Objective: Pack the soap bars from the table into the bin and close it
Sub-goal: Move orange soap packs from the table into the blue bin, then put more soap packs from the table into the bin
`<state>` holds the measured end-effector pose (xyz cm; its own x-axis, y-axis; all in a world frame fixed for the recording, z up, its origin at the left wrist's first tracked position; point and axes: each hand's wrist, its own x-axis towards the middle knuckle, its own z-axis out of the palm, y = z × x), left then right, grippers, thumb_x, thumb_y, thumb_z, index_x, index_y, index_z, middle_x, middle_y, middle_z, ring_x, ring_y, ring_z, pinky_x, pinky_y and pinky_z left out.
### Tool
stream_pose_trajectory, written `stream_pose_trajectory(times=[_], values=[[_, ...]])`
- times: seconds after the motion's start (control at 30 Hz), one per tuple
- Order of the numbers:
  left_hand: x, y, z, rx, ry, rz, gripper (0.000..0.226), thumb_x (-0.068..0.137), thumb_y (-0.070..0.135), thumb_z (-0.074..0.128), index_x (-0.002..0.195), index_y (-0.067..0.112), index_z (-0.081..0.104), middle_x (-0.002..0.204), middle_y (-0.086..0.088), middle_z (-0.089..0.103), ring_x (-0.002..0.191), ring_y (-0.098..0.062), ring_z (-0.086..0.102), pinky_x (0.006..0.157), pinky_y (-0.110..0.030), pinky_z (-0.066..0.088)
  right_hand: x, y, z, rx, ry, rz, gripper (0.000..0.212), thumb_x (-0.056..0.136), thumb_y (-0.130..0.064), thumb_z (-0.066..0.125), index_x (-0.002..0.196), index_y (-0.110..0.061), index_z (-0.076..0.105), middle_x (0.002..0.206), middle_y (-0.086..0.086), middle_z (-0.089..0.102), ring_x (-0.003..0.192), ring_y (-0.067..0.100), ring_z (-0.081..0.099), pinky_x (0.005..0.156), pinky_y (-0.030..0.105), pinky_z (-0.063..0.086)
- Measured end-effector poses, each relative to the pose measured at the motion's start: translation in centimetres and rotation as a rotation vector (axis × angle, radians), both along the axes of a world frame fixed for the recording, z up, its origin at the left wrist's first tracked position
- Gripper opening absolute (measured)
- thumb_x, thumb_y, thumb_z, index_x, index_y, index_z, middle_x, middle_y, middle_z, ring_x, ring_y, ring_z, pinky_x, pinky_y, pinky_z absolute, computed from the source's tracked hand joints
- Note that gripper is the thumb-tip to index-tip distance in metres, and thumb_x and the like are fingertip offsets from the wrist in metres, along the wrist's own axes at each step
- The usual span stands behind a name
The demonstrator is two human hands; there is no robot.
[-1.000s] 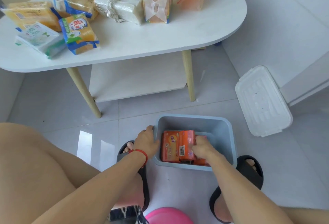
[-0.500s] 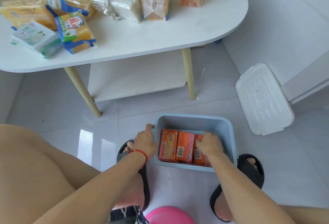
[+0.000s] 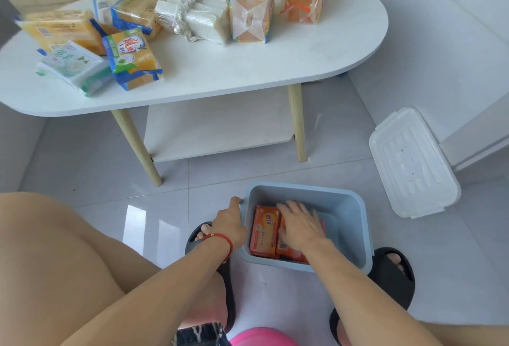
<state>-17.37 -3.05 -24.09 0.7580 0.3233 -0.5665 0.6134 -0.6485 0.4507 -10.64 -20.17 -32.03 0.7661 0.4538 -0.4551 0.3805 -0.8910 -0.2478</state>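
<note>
The packing step is underway: the left hand (image 3: 230, 226) has its grip pinching the blue bin (image 3: 349, 224) rim, the right hand (image 3: 301, 226) lies spread flat on orange soap bars (image 3: 263, 231) inside, so next comes a reach to the bench (image 3: 248, 70) for more packs

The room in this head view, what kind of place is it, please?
Probably a room in a home, not a shop or factory. The floor is glossy tile, a small white oval table with wooden legs holds retail soap packs, and the person wears black slippers.
</note>
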Motion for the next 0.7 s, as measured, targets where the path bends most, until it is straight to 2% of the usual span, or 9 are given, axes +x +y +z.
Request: stream_pose_trajectory(times=[0.07,0.13,0.3,0.37,0.43,0.5,0.53,0.6,0.7], values=[[-0.1,0.3,0.2,-0.029,0.027,-0.013,0.069,0.088,0.009,0.063,0.147,0.023,0.029,0.114,-0.012,0.066,0.1,-0.029,0.066,0.093,-0.043,0.056,0.0,1.4,-0.4,-0.001,0.067,0.095,0.074,0.095,-0.036,0.055,0.161,-0.027,0.023,0.165,-0.004,0.028,0.155,0.024,0.019,0.124,0.063,0.009],[-0.4,0.5,0.3,-0.053,0.048,-0.008,0.075,0.088,0.007,0.063,0.15,0.026,0.026,0.121,-0.011,0.064,0.107,-0.03,0.064,0.097,-0.044,0.053,0.1,2.2,-0.5,-0.006,0.187,0.061,0.076,0.093,-0.039,0.053,0.16,-0.03,0.021,0.166,-0.007,0.027,0.156,0.023,0.016,0.124,0.064,0.004],[-0.7,0.5,0.4,-0.056,0.045,0.014,0.074,0.088,0.006,0.062,0.149,0.029,0.028,0.115,-0.009,0.065,0.103,-0.029,0.064,0.098,-0.045,0.053,1.3,2.5,0.7,-0.053,0.309,0.072,0.077,0.085,-0.034,0.056,0.157,-0.037,0.028,0.161,-0.003,0.038,0.151,0.026,0.029,0.123,0.059,0.016],[-0.5,0.3,0.8,-0.027,0.058,-0.014,0.073,0.088,0.008,0.061,0.15,0.026,0.026,0.118,-0.011,0.064,0.106,-0.03,0.063,0.096,-0.043,0.053,1.6,2.8,1.6,-0.084,0.287,0.091,0.071,0.088,-0.029,0.056,0.155,-0.034,0.033,0.158,-0.002,0.043,0.147,0.026,0.036,0.122,0.056,0.023],[-0.1,0.4,2.2,0.036,0.019,-0.015,0.07,0.09,0.014,0.061,0.15,0.023,0.027,0.126,-0.012,0.061,0.113,-0.03,0.062,0.095,-0.041,0.054,2.1,3.8,3.3,-0.022,0.291,0.058,0.06,0.093,-0.02,0.056,0.151,-0.027,0.043,0.152,0.001,0.05,0.141,0.025,0.045,0.117,0.049,0.035],[0.6,1.1,4.7,0.113,-0.124,0.015,0.063,0.089,0.02,0.058,0.146,0.024,0.033,0.127,-0.007,0.061,0.112,-0.028,0.061,0.092,-0.037,0.053,2.6,5.4,5.8,0.08,0.336,-0.002,0.033,0.096,-0.023,0.051,0.126,-0.018,0.062,0.123,0.005,0.068,0.113,0.024,0.064,0.092,0.037,0.051],[1.0,1.5,6.5,0.143,-0.222,0.032,0.057,0.088,0.021,0.057,0.142,0.025,0.039,0.123,-0.004,0.063,0.108,-0.027,0.062,0.089,-0.036,0.053,2.8,6.3,7.7,0.122,0.382,-0.028,0.025,0.095,-0.028,0.049,0.109,-0.015,0.065,0.103,0.004,0.071,0.096,0.024,0.068,0.079,0.035,0.053],[1.8,2.8,10.6,0.193,-0.445,0.067,0.043,0.083,0.02,0.056,0.126,0.027,0.052,0.106,0.004,0.068,0.095,-0.022,0.064,0.079,-0.032,0.052,3.1,8.2,12.0,0.219,0.464,-0.07,0.027,0.09,-0.032,0.047,0.093,-0.013,0.066,0.085,0.005,0.075,0.078,0.025,0.074,0.076,0.038,0.061],[2.4,6.3,17.4,0.242,-0.741,0.151,0.026,0.078,0.013,0.06,0.102,0.024,0.062,0.08,0.009,0.066,0.072,-0.016,0.062,0.068,-0.028,0.048,3.4,10.5,18.6,0.476,0.412,-0.054,0.025,0.088,-0.031,0.051,0.091,-0.017,0.071,0.084,0.002,0.077,0.078,0.025,0.077,0.075,0.042,0.065]])
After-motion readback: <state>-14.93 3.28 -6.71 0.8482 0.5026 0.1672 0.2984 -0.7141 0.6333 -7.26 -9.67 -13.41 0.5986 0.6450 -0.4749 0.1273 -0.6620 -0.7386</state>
